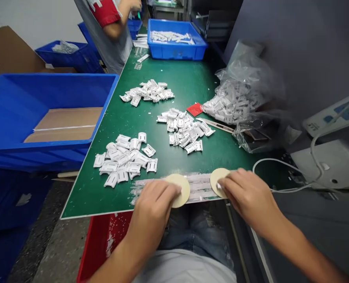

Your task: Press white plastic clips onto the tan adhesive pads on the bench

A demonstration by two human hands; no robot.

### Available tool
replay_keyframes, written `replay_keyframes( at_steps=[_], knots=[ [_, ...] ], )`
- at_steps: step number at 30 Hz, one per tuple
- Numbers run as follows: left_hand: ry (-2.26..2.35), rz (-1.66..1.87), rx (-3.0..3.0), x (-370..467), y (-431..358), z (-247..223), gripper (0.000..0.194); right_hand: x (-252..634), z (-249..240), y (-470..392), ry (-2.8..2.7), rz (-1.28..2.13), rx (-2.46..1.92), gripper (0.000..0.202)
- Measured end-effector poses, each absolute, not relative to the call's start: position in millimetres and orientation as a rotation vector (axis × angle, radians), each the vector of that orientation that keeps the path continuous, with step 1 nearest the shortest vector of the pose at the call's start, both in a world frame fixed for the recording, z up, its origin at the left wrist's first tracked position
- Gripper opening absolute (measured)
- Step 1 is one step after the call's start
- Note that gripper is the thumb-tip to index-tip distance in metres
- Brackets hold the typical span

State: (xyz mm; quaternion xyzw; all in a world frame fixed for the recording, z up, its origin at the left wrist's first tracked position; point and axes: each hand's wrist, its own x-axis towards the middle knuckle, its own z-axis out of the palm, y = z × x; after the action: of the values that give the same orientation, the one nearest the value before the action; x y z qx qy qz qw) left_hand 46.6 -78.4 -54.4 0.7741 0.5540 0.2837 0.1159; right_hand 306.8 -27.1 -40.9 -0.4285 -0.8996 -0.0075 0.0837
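My left hand (155,202) is closed, thumb and fingers at the left edge of a round pale-yellow disc (181,190). My right hand (248,192) pinches at a second pale-yellow disc (218,176). A small white bit shows at its fingertips; I cannot make out what it is. Both discs are over a whitish, scuffed strip (199,184) along the table's front edge. Left of them lies a pile of small white plastic parts (127,157), with another pile (183,127) beyond the discs and a third pile (149,91) farther back.
On the green table (103,200) are a knife (217,125), a red square (195,109) and a clear bag of white parts (236,98). A blue bin (177,51) stands at the back, another blue bin (50,147) at left. A power strip (333,116) and cable are right. A person (111,35) stands beyond.
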Motion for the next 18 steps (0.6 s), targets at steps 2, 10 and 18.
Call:
replay_keyframes(
  at_steps=[2, 10, 18],
  knots=[
    [1.611, 0.856, 2.270, 45.5, -77.0, -53.1, 0.018, 304.5, -38.4, -25.6, -2.697, -0.023, -1.231, 0.024],
    [1.587, 0.829, 2.243, 45.0, -72.1, -53.9, 0.018, 304.2, -39.6, -31.6, -2.662, -0.012, -1.210, 0.024],
    [1.515, 0.861, 2.215, 44.5, -79.8, -52.8, 0.016, 303.7, -43.1, -33.5, -2.599, -0.001, -1.252, 0.021]
  ],
)
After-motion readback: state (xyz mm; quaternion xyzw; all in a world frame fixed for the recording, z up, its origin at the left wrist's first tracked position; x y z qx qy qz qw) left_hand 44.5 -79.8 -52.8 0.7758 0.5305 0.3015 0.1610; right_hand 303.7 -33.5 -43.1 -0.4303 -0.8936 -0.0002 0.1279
